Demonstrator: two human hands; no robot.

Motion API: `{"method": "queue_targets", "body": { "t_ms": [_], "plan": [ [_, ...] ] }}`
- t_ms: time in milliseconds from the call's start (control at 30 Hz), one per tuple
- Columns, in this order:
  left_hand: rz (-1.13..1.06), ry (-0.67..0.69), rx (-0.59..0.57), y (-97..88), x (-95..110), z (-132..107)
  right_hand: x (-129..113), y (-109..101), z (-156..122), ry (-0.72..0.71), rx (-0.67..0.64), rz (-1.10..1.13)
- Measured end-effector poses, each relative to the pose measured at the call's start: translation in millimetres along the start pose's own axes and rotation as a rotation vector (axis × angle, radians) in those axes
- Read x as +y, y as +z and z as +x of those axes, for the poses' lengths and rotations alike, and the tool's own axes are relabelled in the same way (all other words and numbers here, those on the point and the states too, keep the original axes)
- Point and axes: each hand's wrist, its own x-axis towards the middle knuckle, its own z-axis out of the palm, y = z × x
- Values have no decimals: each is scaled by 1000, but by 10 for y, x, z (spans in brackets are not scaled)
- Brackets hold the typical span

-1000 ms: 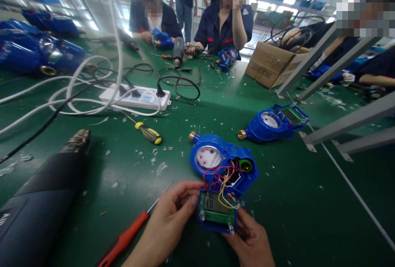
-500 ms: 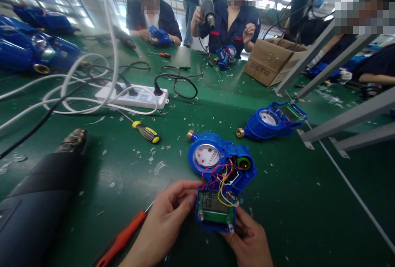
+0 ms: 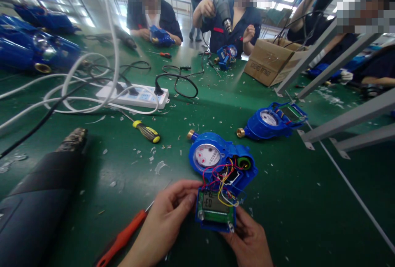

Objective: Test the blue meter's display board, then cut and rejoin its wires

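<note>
- So, from the head view, both hands are on the display unit: the left hand pinches its left edge between thumb and fingers, and the right hand grips the lower right side.
- What matters, I reckon, is how the meter sits: just beyond the display unit, on the far side from the person, tied to it by loose red, yellow and white wires. Can't tell if the two casings touch.
- Its long axis slants, brass fitting far left, wired compartment near right. Dial end is closer to the left hand, compartment closer to the right, so neither really wins on nearness.
- Surface is a green tabletop littered with clear scraps. An orange screwdriver lies by the left forearm, with a big heat gun further left.
- Further out: a yellow-and-black screwdriver, a white power strip tangled in cords, and a second meter off right.
- Roomwise, co-workers sit across the table, one holding up another heat gun near a cardboard box. Bright windows behind.
</note>
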Motion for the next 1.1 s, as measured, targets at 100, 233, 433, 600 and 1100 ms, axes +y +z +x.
{"method": "queue_targets", "body": {
  "t_ms": [100,233,433,600,1100],
  "plan": [
    [4,7,14,1,-2,1,-9,3,-3,25,5,10],
    [8,9,20,-2,-8,7,-10,5,-1,26,0,23],
    [33,-7,18,-10,-3,6,-20,15,5,6,12,25],
    [10,-6,18,-3,8,-17,-84,36,8,35,0,-1],
    [-1,-8,5,-7,-11,18,-154,36,23,26,-35,-75]
  ]
}}
